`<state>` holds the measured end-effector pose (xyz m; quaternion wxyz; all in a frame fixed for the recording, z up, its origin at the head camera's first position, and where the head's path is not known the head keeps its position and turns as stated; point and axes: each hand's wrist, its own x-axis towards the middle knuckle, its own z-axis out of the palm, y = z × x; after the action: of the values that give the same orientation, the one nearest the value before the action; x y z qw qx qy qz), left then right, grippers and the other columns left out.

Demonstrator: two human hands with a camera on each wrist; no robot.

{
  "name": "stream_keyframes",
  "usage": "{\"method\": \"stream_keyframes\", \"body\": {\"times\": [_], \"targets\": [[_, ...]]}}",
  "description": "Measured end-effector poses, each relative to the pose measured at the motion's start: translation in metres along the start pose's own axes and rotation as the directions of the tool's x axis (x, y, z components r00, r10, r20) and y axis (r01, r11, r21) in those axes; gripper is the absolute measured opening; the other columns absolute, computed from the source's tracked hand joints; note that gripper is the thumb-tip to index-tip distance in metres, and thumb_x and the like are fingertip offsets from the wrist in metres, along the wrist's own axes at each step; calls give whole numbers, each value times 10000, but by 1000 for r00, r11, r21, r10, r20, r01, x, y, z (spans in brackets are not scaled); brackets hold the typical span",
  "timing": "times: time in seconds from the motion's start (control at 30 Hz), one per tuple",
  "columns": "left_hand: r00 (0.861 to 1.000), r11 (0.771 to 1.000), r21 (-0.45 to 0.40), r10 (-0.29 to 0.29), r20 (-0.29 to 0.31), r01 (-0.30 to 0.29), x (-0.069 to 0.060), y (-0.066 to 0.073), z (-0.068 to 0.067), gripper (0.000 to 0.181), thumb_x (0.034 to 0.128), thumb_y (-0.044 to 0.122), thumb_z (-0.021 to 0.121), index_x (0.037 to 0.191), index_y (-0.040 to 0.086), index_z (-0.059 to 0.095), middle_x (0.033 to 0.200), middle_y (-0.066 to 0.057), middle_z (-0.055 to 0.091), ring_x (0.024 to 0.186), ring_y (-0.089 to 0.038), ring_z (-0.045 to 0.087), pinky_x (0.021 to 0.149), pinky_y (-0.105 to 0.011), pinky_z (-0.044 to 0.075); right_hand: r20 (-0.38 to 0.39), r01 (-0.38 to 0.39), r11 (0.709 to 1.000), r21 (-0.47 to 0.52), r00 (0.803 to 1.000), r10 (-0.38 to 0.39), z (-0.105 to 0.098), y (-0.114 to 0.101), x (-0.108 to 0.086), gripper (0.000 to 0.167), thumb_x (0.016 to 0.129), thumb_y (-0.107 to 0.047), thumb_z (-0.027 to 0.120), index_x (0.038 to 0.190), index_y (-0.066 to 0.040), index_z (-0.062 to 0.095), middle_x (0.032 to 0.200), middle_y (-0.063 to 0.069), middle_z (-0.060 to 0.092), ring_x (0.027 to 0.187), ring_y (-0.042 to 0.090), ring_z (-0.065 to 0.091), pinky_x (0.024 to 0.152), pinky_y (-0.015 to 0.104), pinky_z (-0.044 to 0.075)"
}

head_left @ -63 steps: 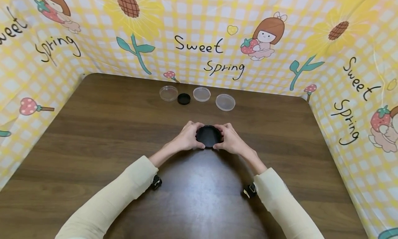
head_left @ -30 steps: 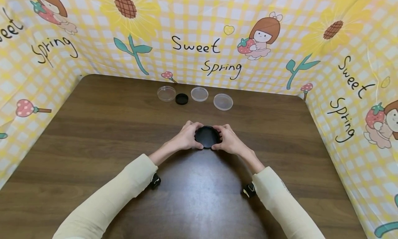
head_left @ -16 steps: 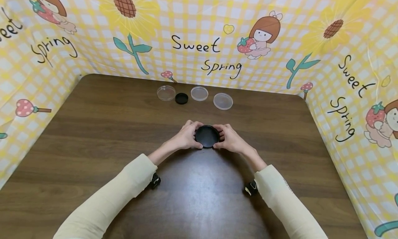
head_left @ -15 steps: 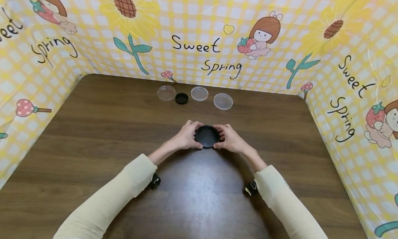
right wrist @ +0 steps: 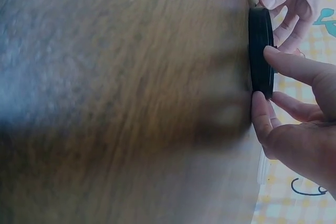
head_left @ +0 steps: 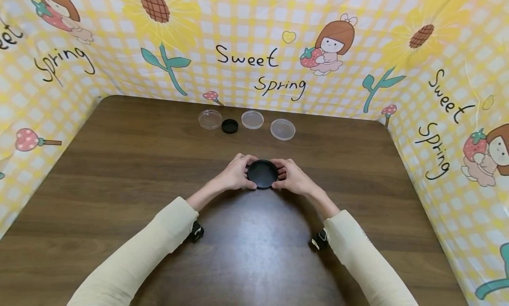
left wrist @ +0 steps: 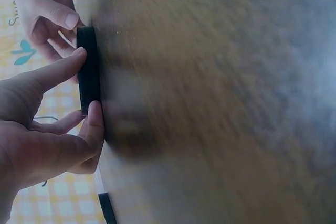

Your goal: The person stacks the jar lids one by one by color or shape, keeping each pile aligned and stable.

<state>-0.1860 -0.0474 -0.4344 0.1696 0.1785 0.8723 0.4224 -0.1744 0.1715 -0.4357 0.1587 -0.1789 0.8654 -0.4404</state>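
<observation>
A shallow black round lid [head_left: 263, 174] with a raised rim is between my two hands at the middle of the table. My left hand [head_left: 236, 173] holds its left edge, thumb at the near side and fingers at the far side. On the right edge, my right hand [head_left: 294, 177] holds it in the same way. Both wrist views show the lid [left wrist: 89, 72] side-on, a thin black band low at the tabletop, with thumb and fingertips against its rim [right wrist: 260, 56]. Whether it touches the table is hard to tell.
Toward the back edge of the wooden table [head_left: 131, 164] lie clear round dishes: one at left [head_left: 210, 119], one in the middle [head_left: 252, 120], one at right [head_left: 282, 129]. A smaller black round lid [head_left: 229, 126] sits among them. Yellow checked cloth [head_left: 238, 23] walls the table.
My thumbs have spread slightly apart along the lid's near edge, the right hand shifting a little outward. The lid stays in both hands; the whole view drifts slightly left.
</observation>
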Motion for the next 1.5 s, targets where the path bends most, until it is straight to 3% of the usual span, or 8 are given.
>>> {"method": "stream_keyframes", "body": {"times": [0.23, 0.53, 0.73, 0.87, 1.13, 1.5], "targets": [[1000, 1000, -24, 11, 15, -10, -1, -4, -4, 743, 702, 17, 845, 1351, -11, 483, 1206, -204, 424, 1006, -282, 556, 872, -323, 496, 3, -17, 999, 35, 1000, 17, 1, -1, 2, 705, 781, 72, 740, 1402, 76, 406, 1261, 268, 384, 1073, 340, 513, 921, 389, 482], [1000, 999, -44, -6, 7, 6, -1, -8, -9, 682, 734, 25, 821, 1341, 23, 510, 1193, -181, 455, 993, -260, 551, 850, -311, 502, 22, 5, 1000, -3, 1000, -5, -5, -5, 7, 640, 824, 14, 719, 1380, 109, 416, 1230, 284, 434, 1039, 353, 561, 887, 394, 500], [998, 998, -57, -13, -66, 10, 1, -17, -18, 554, 806, 53, 764, 1311, 19, 537, 1168, -170, 490, 1001, -270, 558, 874, -345, 486, -18, -24, 999, -49, 1000, 23, -7, -8, 13, 556, 879, -82, 687, 1360, 86, 464, 1219, 262, 496, 1050, 349, 552, 920, 417, 458], [991, 998, -56, -18, -129, 11, 4, -24, -26, 487, 852, 59, 717, 1298, -9, 532, 1176, -191, 498, 1009, -296, 562, 896, -380, 465, -34, 9, 996, -87, 999, -12, -8, -8, 21, 532, 880, -85, 679, 1337, 105, 482, 1213, 275, 534, 1045, 356, 577, 926, 428, 458], [976, 998, -57, -26, -215, 14, 12, -40, -48, 510, 847, 27, 694, 1312, -48, 498, 1173, -237, 485, 1028, -342, 554, 916, -417, 451, -37, 4, 990, -141, 999, -9, -2, -12, 44, 524, 878, -99, 681, 1335, 83, 499, 1199, 254, 552, 1055, 342, 587, 932, 391, 465], [963, 997, -69, -57, -262, 40, 25, -49, -69, 553, 842, -16, 680, 1344, -70, 455, 1190, -264, 460, 1051, -372, 530, 934, -434, 433, -45, -25, 966, -259, 999, 14, -1, -25, 73, 503, 870, -87, 679, 1329, 48, 526, 1196, 215, 596, 1093, 325, 505, 954, 393, 404]]}}
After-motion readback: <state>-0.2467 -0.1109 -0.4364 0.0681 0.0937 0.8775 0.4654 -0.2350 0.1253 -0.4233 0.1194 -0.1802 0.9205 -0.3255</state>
